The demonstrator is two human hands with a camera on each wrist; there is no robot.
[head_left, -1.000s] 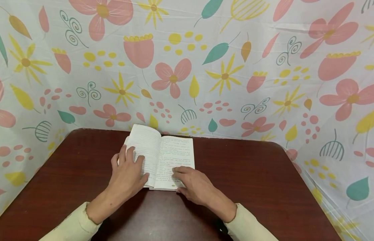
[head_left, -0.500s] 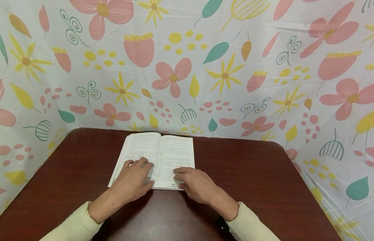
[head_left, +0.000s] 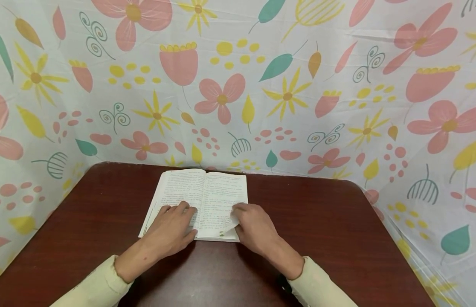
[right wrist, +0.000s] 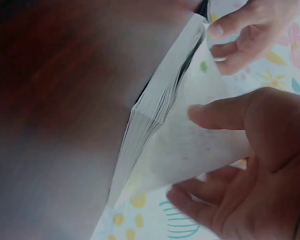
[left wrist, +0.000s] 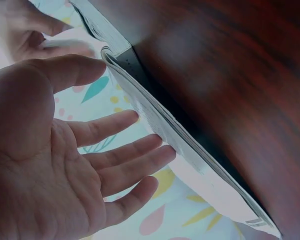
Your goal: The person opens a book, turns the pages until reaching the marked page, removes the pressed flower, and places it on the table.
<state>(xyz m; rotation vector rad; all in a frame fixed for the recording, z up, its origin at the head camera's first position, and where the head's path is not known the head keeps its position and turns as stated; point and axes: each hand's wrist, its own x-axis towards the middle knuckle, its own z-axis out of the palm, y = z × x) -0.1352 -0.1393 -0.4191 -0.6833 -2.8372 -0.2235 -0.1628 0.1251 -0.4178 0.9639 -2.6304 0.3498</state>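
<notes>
Pinching the lower corner of the right-hand page (head_left: 231,225), the right hand (head_left: 253,228) curls thumb and fingers round the lifted leaf. Left hand (head_left: 172,228) lies spread, fingers straight on the left page. The open book (head_left: 201,192) sits mid-table toward the far edge of the dark wooden table (head_left: 338,234), flowered cloth (head_left: 238,85) behind. Right wrist view alone shows the stacked page edges (right wrist: 155,110) beneath the raised leaf.
</notes>
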